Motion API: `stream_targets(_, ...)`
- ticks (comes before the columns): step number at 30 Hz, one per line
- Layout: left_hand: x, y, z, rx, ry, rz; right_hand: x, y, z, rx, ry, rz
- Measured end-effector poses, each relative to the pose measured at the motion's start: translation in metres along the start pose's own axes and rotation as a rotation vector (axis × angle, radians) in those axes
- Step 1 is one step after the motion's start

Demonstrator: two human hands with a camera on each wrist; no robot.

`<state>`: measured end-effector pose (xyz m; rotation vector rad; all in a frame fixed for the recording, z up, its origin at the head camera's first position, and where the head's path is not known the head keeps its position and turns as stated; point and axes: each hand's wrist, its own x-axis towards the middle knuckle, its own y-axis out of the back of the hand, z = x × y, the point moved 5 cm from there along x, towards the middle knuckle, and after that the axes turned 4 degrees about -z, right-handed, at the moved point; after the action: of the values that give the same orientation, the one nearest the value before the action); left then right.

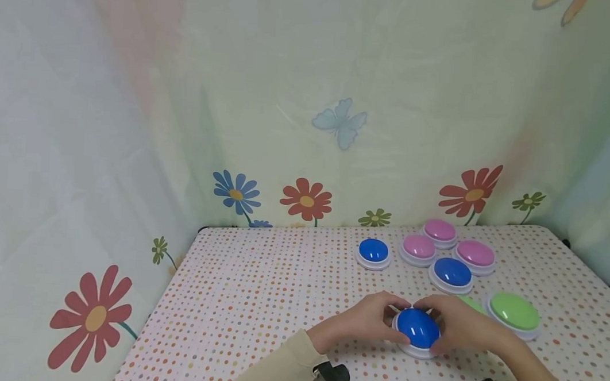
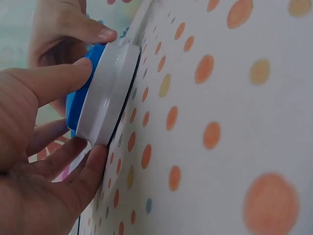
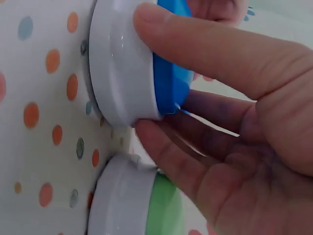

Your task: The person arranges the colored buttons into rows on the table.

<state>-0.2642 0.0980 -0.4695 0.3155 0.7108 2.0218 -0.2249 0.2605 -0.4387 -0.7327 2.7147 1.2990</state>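
A domed blue push button on a white round base sits near the front of the dotted table, between both hands. My left hand grips it from the left, thumb on the blue dome's edge and other fingers curled at the base. From the right, my right hand holds the same button, its thumb against the white rim in the right wrist view. In the left wrist view, the base stands close over the tabletop. A green button is partly hidden behind my right hand.
Another green button lies to the right. Farther back are a blue button, a second blue one and three pink buttons grouped together. A flowered curtain hangs behind the dotted table.
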Motion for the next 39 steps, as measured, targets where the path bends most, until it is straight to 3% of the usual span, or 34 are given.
stream_targets(7, -0.001, 0.01, 0.0, 0.025, -0.04, 0.008, 0.009, 0.0, -0.005, 0.012, 0.005, 0.05)
stream_targets(12, -0.001, 0.014, -0.005, 0.038, -0.023, 0.027, 0.012, -0.002, -0.008, 0.034, 0.037, 0.069)
stream_targets(28, -0.009, 0.02, -0.013, -0.083, 0.03, 0.032, 0.014, -0.015, -0.004, 0.151, -0.046, 0.132)
stream_targets(39, -0.018, 0.029, -0.02, -0.091, 0.058, 0.039, 0.021, -0.023, -0.01, 0.183, -0.061, 0.159)
